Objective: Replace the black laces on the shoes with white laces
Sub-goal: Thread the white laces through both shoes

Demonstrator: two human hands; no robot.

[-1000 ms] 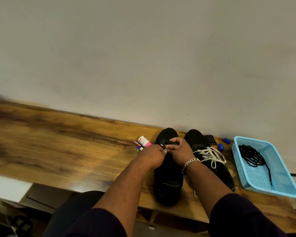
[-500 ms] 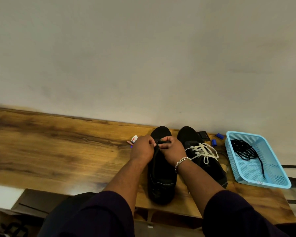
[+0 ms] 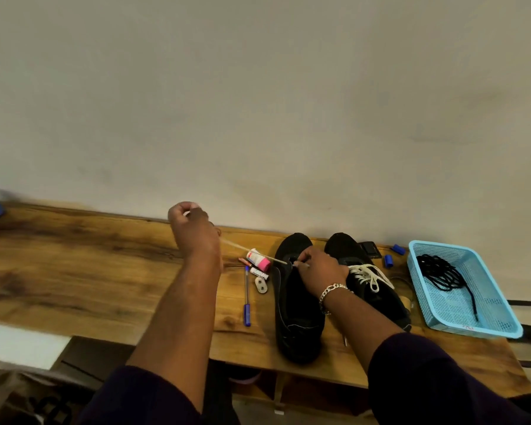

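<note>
Plain off-white wall [image 3: 258, 102] fills the upper two thirds, matte, evenly lit, faint smudges only. Wooden table [image 3: 74, 271] butts against it at the far edge: warm brown top with dark grain streaks, running left to right, a soft sheen on its near-left part. Under the near edge it's dim, with a white surface [image 3: 16, 345] at lower left and dark framing beside it.

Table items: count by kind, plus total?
Black shoes: 2
White laces: 2, one tied, one being pulled through
Black lace bundle: 1
Blue basket: 1
Blue pen: 1
Blue caps: 2
Pink-capped tube: 1
Total: 10, leaving out a few small bits too unclear to name.
</note>
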